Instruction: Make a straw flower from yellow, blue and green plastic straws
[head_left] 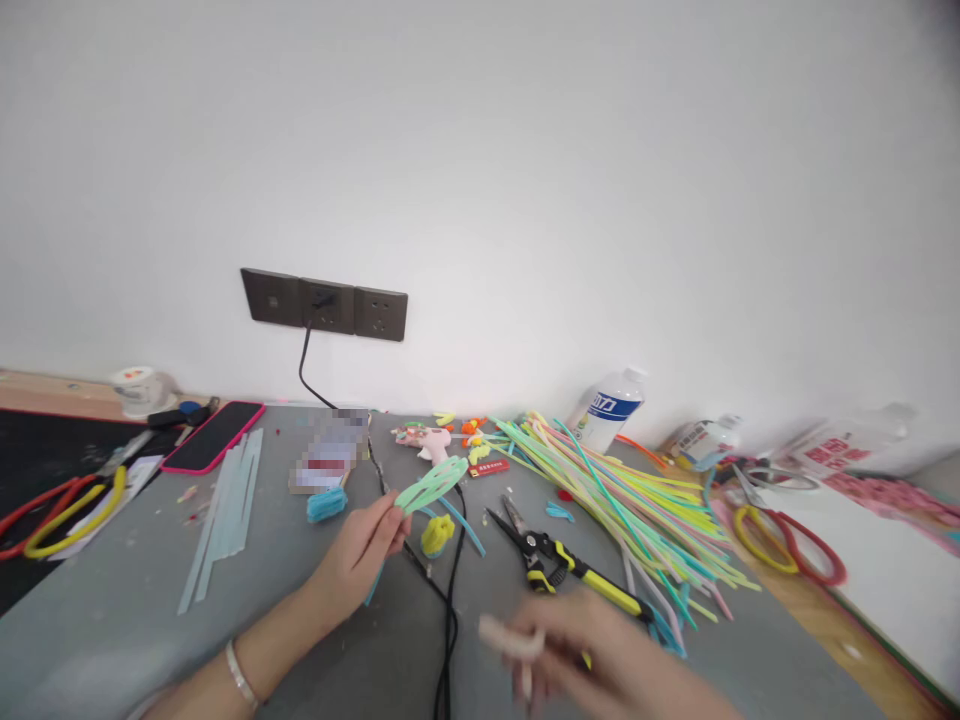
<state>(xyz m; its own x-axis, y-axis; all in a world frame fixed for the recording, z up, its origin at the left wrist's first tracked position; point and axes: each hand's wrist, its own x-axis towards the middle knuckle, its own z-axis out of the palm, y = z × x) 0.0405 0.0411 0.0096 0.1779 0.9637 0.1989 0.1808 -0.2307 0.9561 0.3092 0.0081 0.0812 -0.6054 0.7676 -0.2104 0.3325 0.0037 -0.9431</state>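
My left hand [367, 550] pinches a pale green pipe-cleaner piece [431, 485] bent into several narrow loops. Blue strands show just behind that hand and beside the loops. A fuzzy yellow bundle [437, 535] lies to the right of it, a fuzzy blue bundle [327, 504] to the left. Motion smears my right hand [574, 645], which is low in front of the black and yellow cutters [555, 560] and covers part of their handles. Something pale and curved shows at its fingers; whether it is a held object or a finger I cannot make out.
A pink glue gun [427, 440] lies near the wall. Many coloured pipe cleaners [637, 500] spread to the right, with a white bottle [607, 410] behind. Black cables [448, 610] cross the middle. Glue sticks [232, 500], a phone [214, 437] and scissors [75, 500] lie left; more scissors [787, 545] lie right.
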